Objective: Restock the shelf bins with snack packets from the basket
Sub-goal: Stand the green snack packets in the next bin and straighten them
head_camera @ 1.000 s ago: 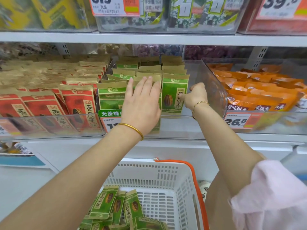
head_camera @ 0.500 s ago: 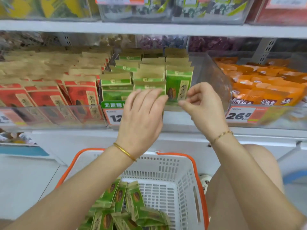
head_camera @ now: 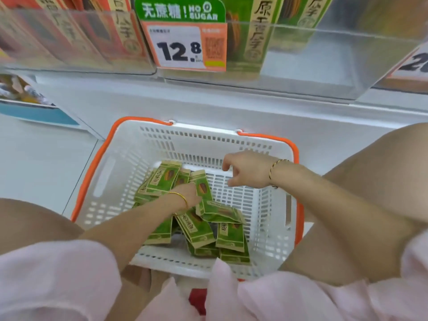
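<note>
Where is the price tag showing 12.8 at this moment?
The price tag is at the top centre of the head view, on the clear shelf bin front under a green "no sugar" label, above the white basket.

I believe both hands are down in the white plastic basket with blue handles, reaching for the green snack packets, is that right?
Not quite: the head view shows the white plastic basket has orange handles, not blue. The rest holds: the left hand and right hand are down in it at the green snack packets.

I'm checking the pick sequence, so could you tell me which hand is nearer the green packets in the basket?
Left. The left hand is down among the green packets, touching one. The right hand hovers above the basket floor, beside the pile.
</note>
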